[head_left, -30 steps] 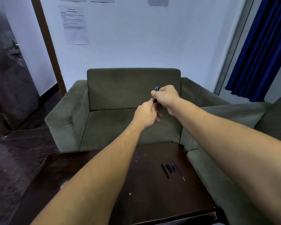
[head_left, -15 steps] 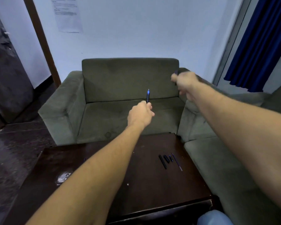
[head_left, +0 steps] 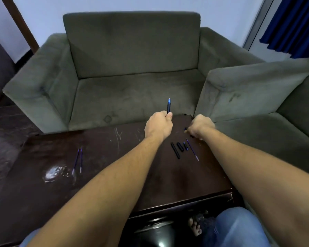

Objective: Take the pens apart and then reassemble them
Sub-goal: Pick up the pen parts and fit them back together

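**Pen upright in the left hand, loose parts lined up on the desk**

We see the left hand (head_left: pixel 158 126) clenched around the lower end of a dark pen (head_left: pixel 168 107), over the far edge of the desk (head_left: pixel 100 148). The pen stands nearly upright above the fist, its blue tip pointing up in front of the green sofa (head_left: pixel 132 50).

The right hand (head_left: pixel 200 126) is low at the far right corner of the desk, just beside the left hand but apart from it. Its fingers curl downward around a short dark pen piece (head_left: pixel 185 129), whose end shows at the fingertips. We cannot tell whether this piece touches the desk.

Just in front of the right hand, four pen parts lie in a row, close together and not touching. From left to right they are a long black barrel (head_left: pixel 175 151), a shorter black piece (head_left: pixel 180 146), a small dark piece (head_left: pixel 185 145) and a thin blue refill (head_left: pixel 192 149).

Well apart from them, on the left half of the desk, two more thin refills (head_left: pixel 78 160) lie side by side. Next to their near ends is a bright patch of glare (head_left: pixel 53 173).

A second green sofa (head_left: pixel 257 82) stands to the right of the desk, and a blue curtain (head_left: pixel 292 24) hangs at upper right.
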